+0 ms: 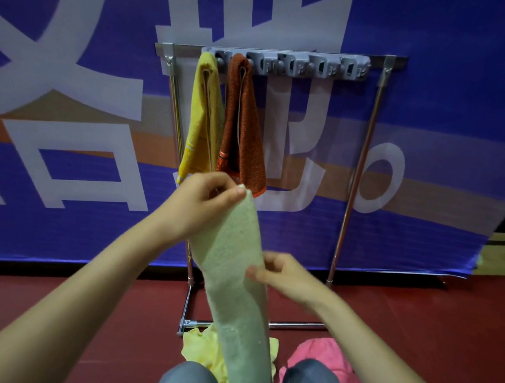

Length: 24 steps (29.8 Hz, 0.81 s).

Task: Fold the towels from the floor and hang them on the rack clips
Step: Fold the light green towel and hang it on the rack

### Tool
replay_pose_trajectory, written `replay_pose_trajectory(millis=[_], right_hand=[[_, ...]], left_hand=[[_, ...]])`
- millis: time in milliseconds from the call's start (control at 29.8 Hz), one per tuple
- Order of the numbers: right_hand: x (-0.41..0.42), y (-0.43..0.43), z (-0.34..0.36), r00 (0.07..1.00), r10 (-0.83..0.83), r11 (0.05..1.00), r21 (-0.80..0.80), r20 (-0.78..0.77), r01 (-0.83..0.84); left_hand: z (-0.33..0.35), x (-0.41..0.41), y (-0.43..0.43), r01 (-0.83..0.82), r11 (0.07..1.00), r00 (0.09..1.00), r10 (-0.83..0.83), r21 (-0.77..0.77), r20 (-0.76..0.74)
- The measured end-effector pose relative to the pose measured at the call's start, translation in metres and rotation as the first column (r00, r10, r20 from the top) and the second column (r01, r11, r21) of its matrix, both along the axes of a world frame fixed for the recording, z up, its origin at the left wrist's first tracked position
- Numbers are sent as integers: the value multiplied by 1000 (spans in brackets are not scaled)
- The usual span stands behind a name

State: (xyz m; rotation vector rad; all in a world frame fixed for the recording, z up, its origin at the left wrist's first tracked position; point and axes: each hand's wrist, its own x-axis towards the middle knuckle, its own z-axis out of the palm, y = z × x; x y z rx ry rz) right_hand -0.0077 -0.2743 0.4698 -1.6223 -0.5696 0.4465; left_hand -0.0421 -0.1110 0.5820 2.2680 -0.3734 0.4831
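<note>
Blue banner cloth backs the rack [369, 134], where a yellow towel [202, 110] and an orange towel [242, 123] hang from the clips [289, 64], above the upper pinch. The left hand [205, 196] pinches the pale green towel [234, 250] at its top end; the right hand [283, 276] pinches its edge lower down. To fold well, I judge: keep the edges matched and the cloth taut between both pinches.

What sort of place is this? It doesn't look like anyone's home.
Probably an indoor hall or sports venue: a huge printed blue banner as backdrop, a dark red floor, and a free-standing metal rack for hanging towels.
</note>
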Motion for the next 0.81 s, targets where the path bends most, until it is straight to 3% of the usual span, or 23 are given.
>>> replay_pose_trajectory(millis=[302,504,638,705,739,806], right_hand=[[-2,8,-81,979,-38,990,-142,-199,10],[-7,9,-78,985,-24,996,-92,-169,8],[-2,6,-49,990,27,1000,10,-136,-26],[1,6,-28,993,62,997,49,-102,-57],[2,7,-17,993,79,995,66,-89,-73],[3,8,2,992,105,992,84,-71,-99]], left_hand=[[28,7,35,-158,986,976,165,-63,144],[8,12,72,-352,936,924,345,15,165],[-27,12,90,-443,861,886,463,251,-25],[-46,10,83,-390,866,883,448,312,-140],[-55,7,75,-323,902,899,387,286,-204],[-64,2,50,-124,991,931,137,59,-338]])
